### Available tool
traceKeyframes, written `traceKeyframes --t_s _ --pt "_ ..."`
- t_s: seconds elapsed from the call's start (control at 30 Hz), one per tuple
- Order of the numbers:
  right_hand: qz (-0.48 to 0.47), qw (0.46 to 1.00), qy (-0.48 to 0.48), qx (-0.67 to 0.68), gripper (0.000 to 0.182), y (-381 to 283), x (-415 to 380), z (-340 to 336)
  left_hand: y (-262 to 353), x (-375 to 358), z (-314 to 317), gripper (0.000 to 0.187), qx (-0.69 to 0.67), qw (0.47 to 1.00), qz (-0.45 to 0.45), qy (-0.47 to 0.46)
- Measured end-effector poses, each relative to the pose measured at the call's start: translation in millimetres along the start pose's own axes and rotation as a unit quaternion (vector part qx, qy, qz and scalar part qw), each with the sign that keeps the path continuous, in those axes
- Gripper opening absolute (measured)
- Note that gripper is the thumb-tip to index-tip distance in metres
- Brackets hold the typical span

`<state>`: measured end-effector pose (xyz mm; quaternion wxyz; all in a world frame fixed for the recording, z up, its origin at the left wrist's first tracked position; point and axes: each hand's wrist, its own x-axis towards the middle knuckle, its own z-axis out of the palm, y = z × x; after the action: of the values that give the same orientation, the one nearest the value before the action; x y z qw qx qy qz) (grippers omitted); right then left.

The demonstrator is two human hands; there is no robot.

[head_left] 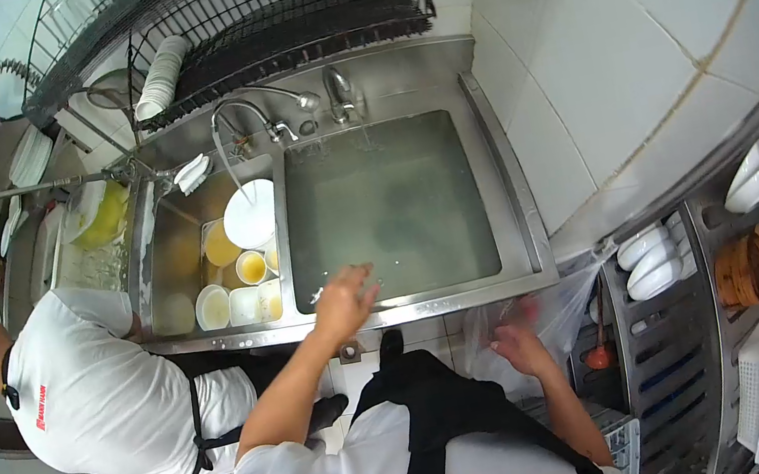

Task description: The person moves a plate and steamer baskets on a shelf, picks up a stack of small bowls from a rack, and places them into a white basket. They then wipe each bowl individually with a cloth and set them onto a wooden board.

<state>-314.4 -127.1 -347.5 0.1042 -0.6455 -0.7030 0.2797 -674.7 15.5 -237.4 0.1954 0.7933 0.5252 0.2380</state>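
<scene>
White tiled walls enclose a steel double sink (511, 292), with a black wire rack (299, 9) above it holding stacked white bowls (162, 77). Its left compartment holds a white plate (251, 215) and several containers (252, 270); a curved faucet (243, 105) stands behind. Cloudy water (385, 211) fills the right compartment. A co-worker in a white shirt (110, 376) bends close at the left, while white bowls (650, 262) and bamboo steamers (743, 271) sit on the right, bounding the space.

The left arm reaches forward, and the left hand (345, 302) hangs over the near edge of the water-filled compartment, palm down, fingers apart, with nothing visibly held. The right arm is bent, its right hand (518, 347) low in front of the sink, beside clear plastic (556, 317).

Blur and a reddish patch obscure the right fingertips, so I cannot tell whether they grip anything. The murky water hides the bottom, and the co-worker's hands are out of sight.
</scene>
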Motion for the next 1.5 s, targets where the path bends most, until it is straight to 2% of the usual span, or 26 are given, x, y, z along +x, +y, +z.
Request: traceKeyframes --t_s 0.07,0.1,0.17,0.2,0.3,0.4,0.47,0.5,0.53,0.57,0.6,0.63,0.67,0.73,0.77,0.8,0.83,0.87,1.0,1.07,1.1,1.13,1.17,1.23,1.27,1.5 --pt "0.067 0.963 -0.118 0.233 0.047 -19 5 -8 -22 17 -39 0.034 0.042 0.992 0.04 0.115" --pt "0.065 0.964 -0.119 0.227 0.047 -37 12 -20 -34 31 -63 0.033 0.045 0.981 0.051 0.183" --pt "-0.067 0.977 -0.114 0.167 0.047 -90 45 -64 -46 61 -129 0.033 0.101 0.95 0.041 0.291" --pt "-0.068 0.975 -0.127 0.17 0.045 -121 64 -88 -58 78 -164 0.034 0.146 0.929 0.061 0.336" --pt "-0.179 0.974 -0.102 0.092 0.041 -215 130 -148 -90 129 -251 0.036 0.225 0.873 0.078 0.425" --pt "-0.304 0.949 -0.025 0.077 0.035 -316 204 -198 -133 175 -305 0.038 0.258 0.878 0.018 0.404" --pt "-0.424 0.896 0.106 0.078 0.029 -372 269 -209 -163 202 -332 0.041 0.25 0.899 -0.004 0.36" --pt "-0.39 0.912 0.098 0.083 0.027 -406 297 -220 -173 209 -338 0.041 0.249 0.897 -0.006 0.366" --pt "-0.424 0.892 0.106 0.118 0.027 -437 335 -226 -179 217 -344 0.042 0.248 0.906 -0.002 0.342" --pt "-0.389 0.908 0.074 0.137 0.029 -469 367 -233 -185 226 -351 0.042 0.249 0.916 0.003 0.315" --pt "-0.44 0.873 0.129 0.164 0.036 -490 415 -226 -192 234 -357 0.048 0.25 0.933 -0.047 0.255" --pt "-0.395 0.898 0.154 0.119 0.04 -519 447 -227 -188 239 -361 0.045 0.233 0.942 -0.077 0.228" --pt "-0.409 0.893 0.175 0.069 0.041 -541 488 -224 -182 240 -365 0.043 0.252 0.945 -0.078 0.195" --pt "-0.26 0.949 0.164 -0.072 0.047 -589 561 -212 -183 246 -369 0.039 0.322 0.936 -0.09 0.11" --pt "-0.268 0.947 0.161 -0.072 0.047 -599 588 -206 -189 251 -368 0.037 0.373 0.921 -0.101 0.06" --pt "-0.34 0.901 0.243 -0.118 0.052 -606 615 -195 -194 252 -363 0.031 0.365 0.922 -0.088 0.088" --pt "-0.407 0.839 0.323 -0.161 0.058 -614 653 -183 -193 249 -358 0.035 0.358 0.919 -0.092 0.135" --pt "-0.354 0.876 0.221 -0.24 0.057 -627 752 -169 -194 251 -358 0.038 0.344 0.921 -0.113 0.143" --pt "-0.306 0.886 0.226 -0.267 0.053 -642 755 -160 -184 251 -354 0.05 0.273 0.944 -0.122 0.137" --pt "-0.386 0.848 0.201 -0.304 0.042 -636 762 -162 -184 255 -347 0.057 0.232 0.953 -0.121 0.154" --pt "-0.374 0.851 0.21 -0.302 0.041 -635 761 -162 -186 258 -344 0.064 0.189 0.959 -0.119 0.172" --pt "-0.351 0.86 0.226 -0.294 0.041 -634 759 -162 -186 262 -346 0.079 0.135 0.971 -0.146 0.135" --pt "-0.332 0.866 0.242 -0.285 0.041 -633 757 -162 -190 265 -344 0.079 0.133 0.972 -0.144 0.132" --pt "-0.318 0.874 0.251 -0.269 0.04 -627 754 -164 -199 269 -341 0.1 0.019 0.975 -0.118 0.189" --pt "-0.311 0.878 0.254 -0.259 0.04 -626 753 -166 -201 274 -340 0.118 0.013 0.974 -0.137 0.181" --pt "-0.273 0.909 0.267 -0.166 0.037 -619 747 -164 -216 292 -348 0.126 -0.02 0.976 -0.186 0.113"
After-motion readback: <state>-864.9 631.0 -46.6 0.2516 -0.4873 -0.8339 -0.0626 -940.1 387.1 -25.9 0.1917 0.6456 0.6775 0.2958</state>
